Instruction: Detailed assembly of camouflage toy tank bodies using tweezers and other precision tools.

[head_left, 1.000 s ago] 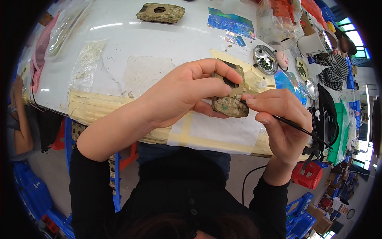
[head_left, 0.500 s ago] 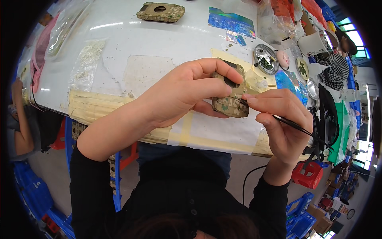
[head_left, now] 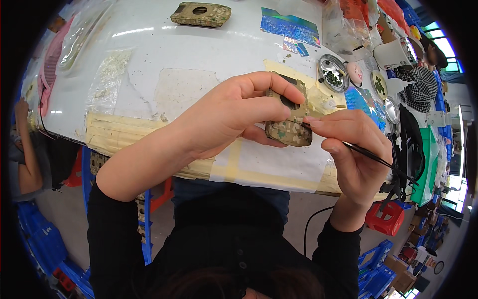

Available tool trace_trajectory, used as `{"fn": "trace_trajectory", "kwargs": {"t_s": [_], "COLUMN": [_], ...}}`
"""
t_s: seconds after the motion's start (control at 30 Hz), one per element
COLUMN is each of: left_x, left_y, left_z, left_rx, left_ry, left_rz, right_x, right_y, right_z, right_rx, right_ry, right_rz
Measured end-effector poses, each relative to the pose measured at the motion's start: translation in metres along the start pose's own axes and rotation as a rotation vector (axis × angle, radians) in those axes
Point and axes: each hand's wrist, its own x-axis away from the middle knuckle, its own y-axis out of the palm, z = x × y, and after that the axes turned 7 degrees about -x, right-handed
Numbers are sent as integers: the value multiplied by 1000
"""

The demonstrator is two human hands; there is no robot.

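Observation:
My left hand (head_left: 249, 102) is wrapped round a camouflage-patterned model tank hull (head_left: 290, 130), thumb on top and fingers along its sides. The hull has a round dark hole, partly hidden by my fingers. Black tweezers (head_left: 369, 155) lie in the grip of my right hand (head_left: 356, 144), and their tip touches or nearly touches the top of the hull near its lower end. Whether the tip pinches anything is too small to tell. Farther off on the table rests a second camouflage hull (head_left: 201, 15) with a round hole.
A round metal dish (head_left: 333, 73) holding small dark green bits stands right of my hands, near shiny blue sheets (head_left: 290, 27). White paper (head_left: 269, 167) lies under the hull, taped to the table edge. At far left another person's arm (head_left: 27, 164) shows.
The tweezers and my right fingers have shifted very slightly over the hull. My left hand and the hull have stayed almost in place.

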Motion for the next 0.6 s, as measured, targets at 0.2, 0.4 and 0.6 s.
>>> {"fn": "trace_trajectory", "kwargs": {"t_s": [0.2,0.4,0.6], "left_x": [0,0,0], "left_y": [0,0,0], "left_z": [1,-1,0], "left_rx": [7,6,5], "left_ry": [4,5,5], "left_rz": [-2,-3,-4], "right_x": [0,0,-1], "right_y": [-1,0,0], "right_z": [0,0,0], "right_rx": [0,10,18], "right_ry": [-11,-20,-21], "right_rz": [-6,-16,-17]}}
